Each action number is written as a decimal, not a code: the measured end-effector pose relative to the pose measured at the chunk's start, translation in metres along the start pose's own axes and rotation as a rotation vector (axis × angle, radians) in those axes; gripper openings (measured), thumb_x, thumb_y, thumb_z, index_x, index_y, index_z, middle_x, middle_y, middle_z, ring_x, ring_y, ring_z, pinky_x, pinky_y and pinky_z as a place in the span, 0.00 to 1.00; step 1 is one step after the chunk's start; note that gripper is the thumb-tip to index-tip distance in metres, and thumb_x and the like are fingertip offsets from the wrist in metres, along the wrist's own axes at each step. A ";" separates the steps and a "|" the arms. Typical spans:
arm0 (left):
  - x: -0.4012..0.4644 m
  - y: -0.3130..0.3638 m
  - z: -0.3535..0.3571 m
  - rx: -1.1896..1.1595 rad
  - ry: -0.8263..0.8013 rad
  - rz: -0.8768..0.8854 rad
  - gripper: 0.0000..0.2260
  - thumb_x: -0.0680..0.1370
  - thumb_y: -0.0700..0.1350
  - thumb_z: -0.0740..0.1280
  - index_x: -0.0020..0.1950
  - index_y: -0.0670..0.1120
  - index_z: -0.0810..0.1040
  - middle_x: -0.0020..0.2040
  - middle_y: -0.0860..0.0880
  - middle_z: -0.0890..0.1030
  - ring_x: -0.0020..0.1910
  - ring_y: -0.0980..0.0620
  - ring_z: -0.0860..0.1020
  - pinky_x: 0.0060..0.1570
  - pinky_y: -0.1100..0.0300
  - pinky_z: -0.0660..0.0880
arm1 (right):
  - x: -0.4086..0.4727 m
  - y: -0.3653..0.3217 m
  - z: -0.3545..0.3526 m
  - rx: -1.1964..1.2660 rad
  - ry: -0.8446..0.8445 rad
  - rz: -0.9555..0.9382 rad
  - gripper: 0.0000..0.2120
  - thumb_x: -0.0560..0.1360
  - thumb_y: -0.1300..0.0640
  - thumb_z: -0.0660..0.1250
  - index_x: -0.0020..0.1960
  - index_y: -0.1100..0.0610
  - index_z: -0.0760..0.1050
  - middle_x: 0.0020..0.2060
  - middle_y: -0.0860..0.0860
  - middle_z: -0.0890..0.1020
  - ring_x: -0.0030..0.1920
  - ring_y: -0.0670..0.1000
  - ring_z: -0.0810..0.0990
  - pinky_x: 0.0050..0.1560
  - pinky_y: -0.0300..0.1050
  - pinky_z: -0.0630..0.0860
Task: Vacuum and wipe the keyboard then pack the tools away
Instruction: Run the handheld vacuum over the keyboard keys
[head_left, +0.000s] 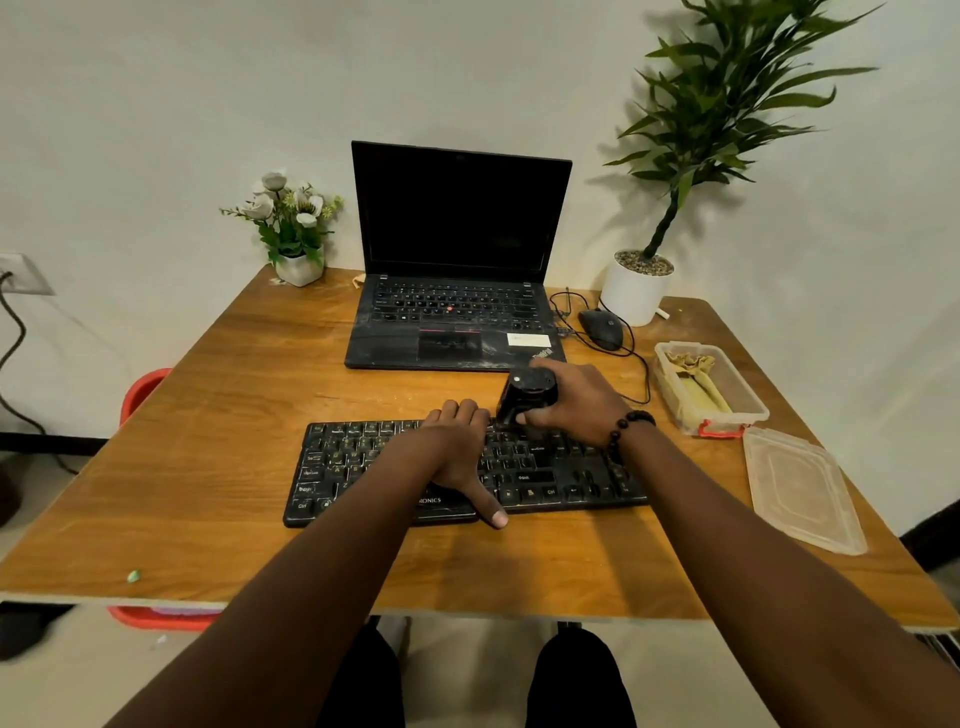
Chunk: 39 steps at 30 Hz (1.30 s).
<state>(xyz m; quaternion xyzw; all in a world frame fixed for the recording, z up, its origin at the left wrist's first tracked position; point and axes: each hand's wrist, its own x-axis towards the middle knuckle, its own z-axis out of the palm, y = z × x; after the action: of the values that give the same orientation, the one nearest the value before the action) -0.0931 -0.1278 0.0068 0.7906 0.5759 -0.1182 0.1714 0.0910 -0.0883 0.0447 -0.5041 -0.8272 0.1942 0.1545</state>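
Wood-grain worktop (208, 467) carries everything, with a clear lid (802, 491) lying loose at the near right. Nearest the person, the black keyboard (363, 467) sits square across the middle. The left hand (457, 452) lies flat over its centre keys, fingers spread and relaxed, thumb (491, 506) reaching past the near edge onto the wood, pinning the board in place. Just beyond, at the keyboard's far edge, the right hand (576, 400) has its grip curled round a small black handheld vacuum (524, 397), nozzle down on the top row of keys. Right of that stands an open clear plastic box (748, 402) holding a folded yellowish cloth (696, 384). Farther off are the mouse (601, 328) with its looping cable (641, 374), then the open laptop (457, 260).

Vacuuming looks under way, wiping not begun. Pressing the nozzle hard could pop a keycap loose. Sweeping right, the wrist may snag the cable and drag the mouse.
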 end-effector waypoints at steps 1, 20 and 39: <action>-0.002 -0.002 -0.002 0.006 -0.008 0.003 0.64 0.60 0.71 0.76 0.81 0.44 0.45 0.79 0.45 0.50 0.77 0.40 0.51 0.76 0.41 0.53 | 0.000 0.000 0.003 -0.025 -0.022 0.000 0.17 0.66 0.56 0.77 0.49 0.49 0.73 0.43 0.44 0.81 0.45 0.47 0.79 0.46 0.44 0.77; -0.011 -0.017 -0.008 0.093 -0.081 -0.091 0.61 0.58 0.71 0.77 0.79 0.43 0.51 0.78 0.44 0.53 0.77 0.39 0.52 0.76 0.41 0.55 | 0.011 -0.019 0.013 -0.195 -0.008 -0.032 0.16 0.69 0.59 0.74 0.54 0.55 0.74 0.49 0.51 0.81 0.50 0.49 0.77 0.46 0.39 0.73; -0.013 -0.016 -0.008 0.061 -0.079 -0.112 0.62 0.58 0.70 0.78 0.79 0.44 0.51 0.78 0.45 0.52 0.77 0.40 0.51 0.76 0.41 0.55 | 0.012 -0.029 0.010 -0.302 -0.114 -0.102 0.16 0.69 0.58 0.75 0.53 0.55 0.73 0.51 0.50 0.80 0.52 0.51 0.77 0.47 0.41 0.70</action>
<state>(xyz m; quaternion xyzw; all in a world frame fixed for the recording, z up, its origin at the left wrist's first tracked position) -0.1121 -0.1320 0.0167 0.7567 0.6081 -0.1763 0.1632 0.0584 -0.0912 0.0510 -0.4672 -0.8789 0.0878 0.0395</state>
